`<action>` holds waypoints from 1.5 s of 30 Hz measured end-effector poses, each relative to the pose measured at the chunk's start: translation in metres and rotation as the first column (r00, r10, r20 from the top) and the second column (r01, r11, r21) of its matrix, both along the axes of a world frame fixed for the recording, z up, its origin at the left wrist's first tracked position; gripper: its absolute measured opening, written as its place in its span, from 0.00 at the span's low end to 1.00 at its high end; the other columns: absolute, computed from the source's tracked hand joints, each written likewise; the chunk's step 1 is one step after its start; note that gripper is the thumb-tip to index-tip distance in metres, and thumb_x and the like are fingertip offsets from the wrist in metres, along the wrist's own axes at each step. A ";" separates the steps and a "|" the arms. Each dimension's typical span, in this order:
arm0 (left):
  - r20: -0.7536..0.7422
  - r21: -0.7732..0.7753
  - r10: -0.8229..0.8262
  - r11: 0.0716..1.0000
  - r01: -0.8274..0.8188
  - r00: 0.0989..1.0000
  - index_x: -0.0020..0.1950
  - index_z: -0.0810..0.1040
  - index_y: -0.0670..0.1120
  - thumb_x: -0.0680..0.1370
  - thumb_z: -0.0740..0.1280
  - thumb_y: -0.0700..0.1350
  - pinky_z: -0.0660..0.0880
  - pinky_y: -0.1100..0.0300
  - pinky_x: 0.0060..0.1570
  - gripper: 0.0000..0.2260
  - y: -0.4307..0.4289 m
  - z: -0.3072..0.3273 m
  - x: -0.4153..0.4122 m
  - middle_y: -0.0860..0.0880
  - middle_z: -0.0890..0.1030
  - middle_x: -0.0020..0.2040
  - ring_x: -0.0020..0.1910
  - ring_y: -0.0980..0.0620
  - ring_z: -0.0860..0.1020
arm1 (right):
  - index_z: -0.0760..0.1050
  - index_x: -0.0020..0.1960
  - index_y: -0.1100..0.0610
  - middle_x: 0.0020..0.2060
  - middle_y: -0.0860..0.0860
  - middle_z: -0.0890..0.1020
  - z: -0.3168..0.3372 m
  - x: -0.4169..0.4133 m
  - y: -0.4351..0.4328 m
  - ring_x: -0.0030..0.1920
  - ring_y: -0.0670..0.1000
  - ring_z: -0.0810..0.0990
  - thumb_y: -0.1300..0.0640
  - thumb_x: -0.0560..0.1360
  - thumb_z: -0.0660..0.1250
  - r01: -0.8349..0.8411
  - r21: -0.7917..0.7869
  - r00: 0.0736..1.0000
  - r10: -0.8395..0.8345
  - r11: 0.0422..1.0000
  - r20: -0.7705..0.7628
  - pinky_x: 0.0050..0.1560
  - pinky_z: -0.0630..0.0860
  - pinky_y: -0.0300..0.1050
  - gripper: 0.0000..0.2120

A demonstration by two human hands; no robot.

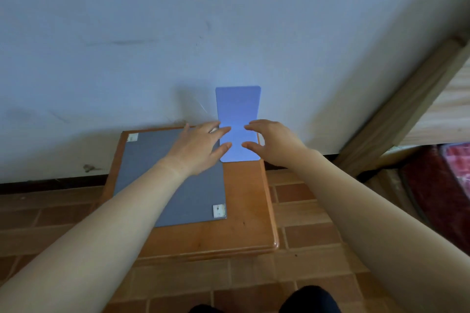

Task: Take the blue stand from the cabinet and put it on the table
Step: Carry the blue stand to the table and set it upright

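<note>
The blue stand [237,109], an L-shaped bent sheet, stands at the far right corner of the small wooden table [244,211], its upright part against the white wall. My left hand [201,146] lies over its left edge and my right hand [273,142] over its right edge. The fingers of both hands are spread, with thumbs and fingertips resting on the stand's flat base. Neither hand is closed around it. The cabinet is not in view.
A grey board [173,178] with white corner tabs covers the table's left part. Tiled brick floor [305,211] surrounds the table. A wooden frame [407,104] leans at the right, with dark red fabric [442,180] below it.
</note>
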State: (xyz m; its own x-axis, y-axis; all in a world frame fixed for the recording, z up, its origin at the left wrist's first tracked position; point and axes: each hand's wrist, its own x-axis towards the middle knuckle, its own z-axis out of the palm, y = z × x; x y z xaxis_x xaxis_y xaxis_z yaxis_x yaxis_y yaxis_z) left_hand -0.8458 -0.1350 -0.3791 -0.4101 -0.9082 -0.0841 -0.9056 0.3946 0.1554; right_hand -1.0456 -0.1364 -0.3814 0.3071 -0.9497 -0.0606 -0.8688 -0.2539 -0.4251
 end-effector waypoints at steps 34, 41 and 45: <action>-0.249 -0.072 0.034 0.996 -0.054 0.968 0.71 0.63 0.58 0.72 0.46 0.68 0.58 0.41 0.69 0.30 0.184 0.379 0.037 0.53 0.65 0.72 0.69 0.52 0.65 | 0.65 0.69 0.49 0.69 0.47 0.68 0.384 0.026 0.188 0.68 0.47 0.65 0.42 0.74 0.62 -0.052 -0.106 0.986 0.068 0.993 0.150 0.67 0.63 0.45 0.26; -0.219 -0.066 0.183 0.977 -0.202 0.958 0.71 0.62 0.58 0.72 0.45 0.67 0.58 0.41 0.69 0.30 0.168 0.378 0.030 0.54 0.64 0.73 0.71 0.54 0.62 | 0.66 0.69 0.51 0.69 0.48 0.69 0.386 0.024 0.138 0.67 0.48 0.67 0.45 0.74 0.64 -0.225 -0.100 0.960 0.238 0.969 0.145 0.63 0.62 0.38 0.25; -0.232 -0.053 0.304 0.945 -0.324 0.924 0.71 0.62 0.58 0.72 0.45 0.67 0.59 0.43 0.69 0.30 0.158 0.379 0.016 0.54 0.64 0.73 0.71 0.54 0.62 | 0.66 0.69 0.51 0.68 0.48 0.69 0.390 0.021 0.101 0.67 0.47 0.67 0.45 0.74 0.64 -0.352 -0.094 0.923 0.362 0.931 0.128 0.62 0.61 0.36 0.25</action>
State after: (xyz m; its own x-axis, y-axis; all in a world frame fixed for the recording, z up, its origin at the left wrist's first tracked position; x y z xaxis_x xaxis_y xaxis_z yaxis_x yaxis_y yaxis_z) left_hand -0.8303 0.0228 0.0002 -0.1022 -0.9929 0.0614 -0.9332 0.1171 0.3398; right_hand -1.0250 -0.0352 0.0083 0.6274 -0.7756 0.0693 -0.6474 -0.5690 -0.5070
